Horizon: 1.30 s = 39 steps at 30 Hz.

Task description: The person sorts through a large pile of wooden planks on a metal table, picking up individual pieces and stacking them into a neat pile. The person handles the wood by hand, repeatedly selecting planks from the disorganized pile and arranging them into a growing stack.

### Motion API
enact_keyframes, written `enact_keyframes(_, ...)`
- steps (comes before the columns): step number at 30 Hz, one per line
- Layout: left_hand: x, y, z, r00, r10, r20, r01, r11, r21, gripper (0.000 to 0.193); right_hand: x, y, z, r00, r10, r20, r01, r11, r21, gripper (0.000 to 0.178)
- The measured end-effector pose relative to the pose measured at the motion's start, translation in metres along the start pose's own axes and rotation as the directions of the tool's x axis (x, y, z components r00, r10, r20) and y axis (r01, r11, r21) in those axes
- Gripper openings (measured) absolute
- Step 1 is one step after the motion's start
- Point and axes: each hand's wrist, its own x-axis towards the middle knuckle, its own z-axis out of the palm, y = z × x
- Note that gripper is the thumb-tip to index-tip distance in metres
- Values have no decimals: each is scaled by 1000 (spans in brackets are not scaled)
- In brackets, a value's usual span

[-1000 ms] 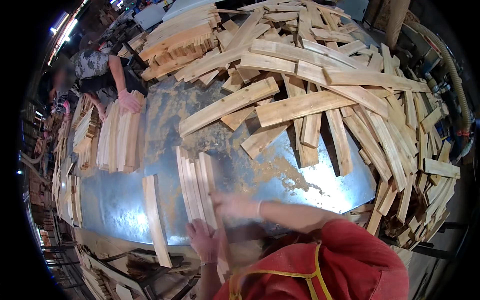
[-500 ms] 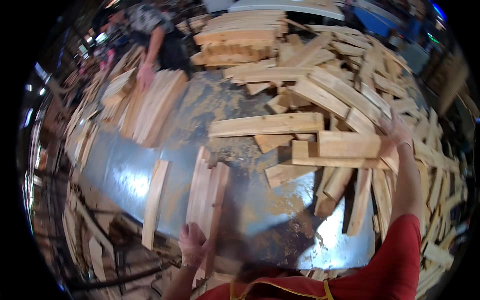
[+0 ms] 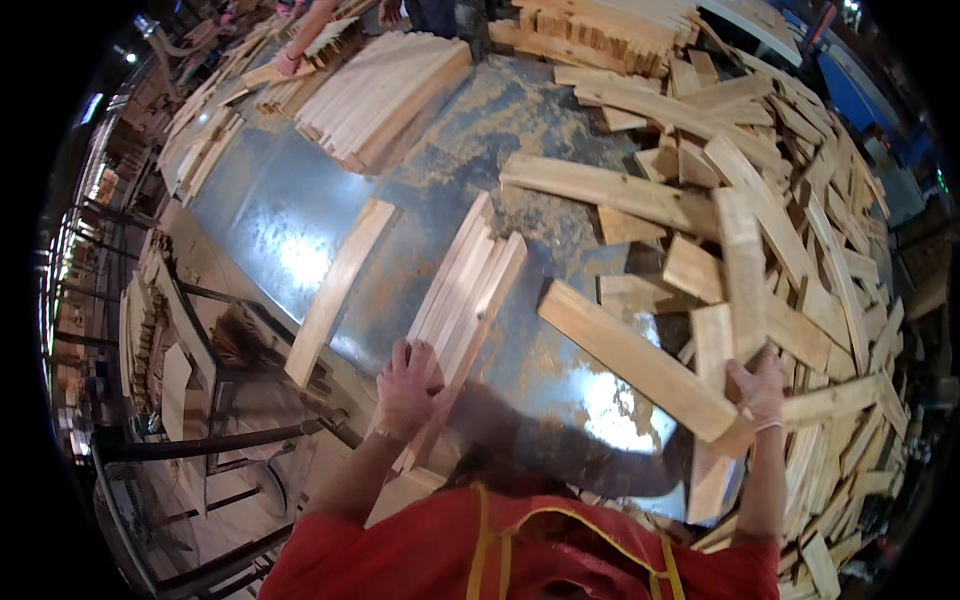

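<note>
A bundle of narrow wooden boards (image 3: 465,285) lies side by side on the metal table in front of me. My left hand (image 3: 408,388) grips its near end, fingers bent over the boards. On the right, my right hand (image 3: 762,392) is closed at the near end of a wooden plank (image 3: 630,358), which slants away to the far left. Another plank (image 3: 740,265) runs up from beside the same hand; whether the fingers hold it too is hidden. A single board (image 3: 340,290) lies apart, left of the bundle, its near end over the table edge.
A large heap of loose planks (image 3: 800,200) covers the right side. Stacked boards (image 3: 385,90) stand at the far left, near another person's hand (image 3: 288,64). More stacked wood (image 3: 600,35) is at the back. A dark metal frame (image 3: 210,445) stands below the table's left edge.
My view has shifted, so the table appears turned. My right hand has come nearer, and a plank now slants from it. The left hand stays at the bundle's near end.
</note>
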Motion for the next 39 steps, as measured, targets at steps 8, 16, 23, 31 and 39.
enact_keyframes(8,13,-7,-37,996,58,61,-51,993,-105,101,-53,-102,51,997,-61,-56,38,937,-347,58)
enact_keyframes(16,-1,-88,-55,985,-20,171,41,992,-120,108,-145,-227,164,976,-104,189,-41,770,636,36)
enact_keyframes(23,10,-126,-34,992,18,127,25,945,-326,93,-244,-379,296,752,-300,587,106,934,341,111)
enact_keyframes(31,48,-239,-21,965,-106,-238,63,981,-182,98,-254,-240,255,996,-81,48,94,862,-498,100)
enact_keyframes(39,48,-298,-22,958,-241,156,279,909,-309,100,-152,-296,289,969,-21,245,-67,937,342,89)
